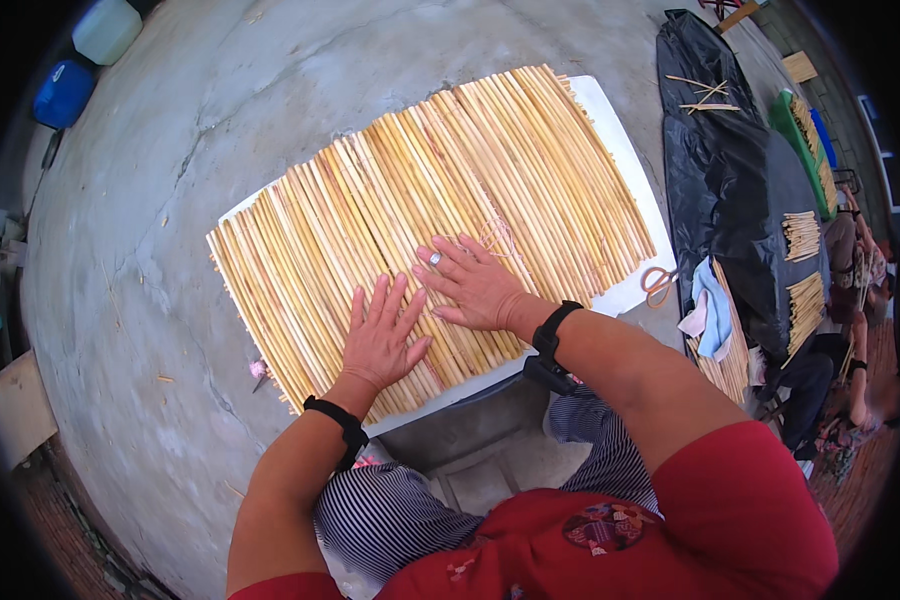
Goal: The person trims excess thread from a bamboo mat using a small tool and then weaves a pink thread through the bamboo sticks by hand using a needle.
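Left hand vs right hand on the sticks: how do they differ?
Ring: the right hand wears a silver-coloured ring; none shows on the left hand.
Angle: the left hand's fingers point mostly up the picture, the right hand's toward the upper left.
Position: the right hand sits higher in the picture than the left hand.
Shared: both rest open on the sticks, with black wristbands.

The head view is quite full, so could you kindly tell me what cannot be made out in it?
Head view: sticks beneath the left hand and right hand, covered by them.
Head view: most of the white panel, hidden under the sticks.
Head view: part of the side stick bundle, covered by the blue cloth.
Head view: left end of the wooden board, lost in the dark rim.
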The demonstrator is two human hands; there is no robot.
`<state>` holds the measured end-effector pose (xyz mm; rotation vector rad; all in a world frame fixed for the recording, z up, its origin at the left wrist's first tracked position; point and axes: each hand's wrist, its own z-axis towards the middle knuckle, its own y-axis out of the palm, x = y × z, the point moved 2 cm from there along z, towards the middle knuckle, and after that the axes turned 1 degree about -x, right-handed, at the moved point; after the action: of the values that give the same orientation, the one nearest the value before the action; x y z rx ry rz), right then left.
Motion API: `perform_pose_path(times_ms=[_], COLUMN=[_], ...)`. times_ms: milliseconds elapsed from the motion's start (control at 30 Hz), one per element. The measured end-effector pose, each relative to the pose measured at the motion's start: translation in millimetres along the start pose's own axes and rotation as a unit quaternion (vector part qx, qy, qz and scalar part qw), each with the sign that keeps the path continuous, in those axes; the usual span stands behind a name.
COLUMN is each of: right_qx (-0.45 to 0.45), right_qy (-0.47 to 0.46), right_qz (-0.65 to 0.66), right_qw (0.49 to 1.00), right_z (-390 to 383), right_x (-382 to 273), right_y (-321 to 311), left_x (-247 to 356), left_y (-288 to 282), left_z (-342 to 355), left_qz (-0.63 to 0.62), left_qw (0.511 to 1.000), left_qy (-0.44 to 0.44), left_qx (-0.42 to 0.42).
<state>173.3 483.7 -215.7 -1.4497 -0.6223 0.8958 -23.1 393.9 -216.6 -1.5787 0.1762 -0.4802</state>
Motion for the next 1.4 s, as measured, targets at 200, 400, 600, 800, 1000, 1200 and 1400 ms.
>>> perform_pose_path(times_ms=[200,400,600,800,1000,1200,1400], right_qx=[0.008,0.011,0.007,0.016,0.014,0.045,0.072], right_qy=[-0.003,-0.004,-0.006,-0.002,0.002,-0.004,0.107], right_qz=[-0.006,-0.024,-0.020,-0.014,-0.012,-0.004,0.020], right_qw=[1.000,1.000,1.000,1.000,1.000,0.999,0.991], right_z=[0,1,2,-1,-3,0,0], right_x=[2,2,1,-1,2,-3,-59], right_y=[2,2,1,1,1,-1,-3], left_x=[0,-2,-3,0,2,-4,-9], left_y=[0,-1,-1,-2,0,2,8], left_z=[2,3,2,1,4,2,-7], left_qz=[-0.016,-0.004,0.005,0.001,-0.005,0.002,0.016], left_qw=[1.000,0.999,0.999,1.000,1.000,0.998,1.000], left_qy=[0.004,0.012,0.010,0.009,0.010,0.023,0.005], left_qx=[0.000,0.036,0.041,0.025,0.023,0.050,0.020])
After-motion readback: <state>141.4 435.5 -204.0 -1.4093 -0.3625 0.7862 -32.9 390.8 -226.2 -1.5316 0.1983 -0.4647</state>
